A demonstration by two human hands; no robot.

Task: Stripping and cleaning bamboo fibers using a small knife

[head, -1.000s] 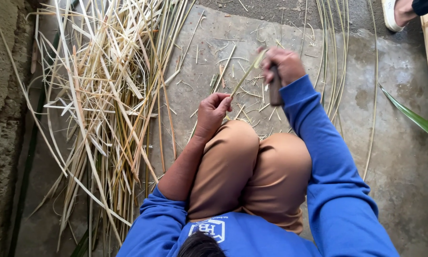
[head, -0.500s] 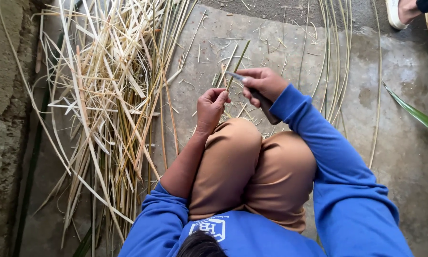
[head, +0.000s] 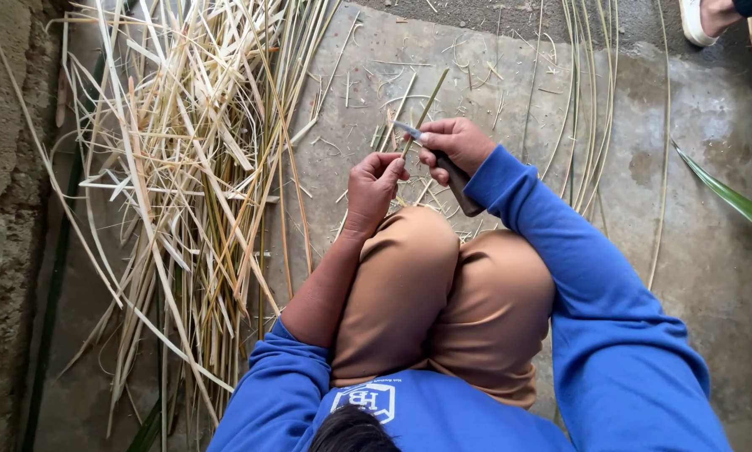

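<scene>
From the head view, the person squatted on a concrete floor [head: 644, 167], knees in tan trousers at the middle of the frame. The right hand [head: 455, 144] was clenched around a dark-handled knife [head: 443, 163], its short pale blade pointing to the upper left. The left hand [head: 374, 180] pinched a thin green-yellow strip [head: 426, 107] just below the blade, and the strip rose toward the top centre.

As a judgement, the work was well along but unfinished: a large pile of split strips [head: 183, 184] filled the left of the frame (dry, flat, straw-coloured, tangled), while several long thin stalks [head: 589, 109] lay in the upper right, smooth, greenish and seemingly whole.

Fine shavings littered the rough grey floor. A green leaf [head: 727, 197] lay at the right edge.
</scene>
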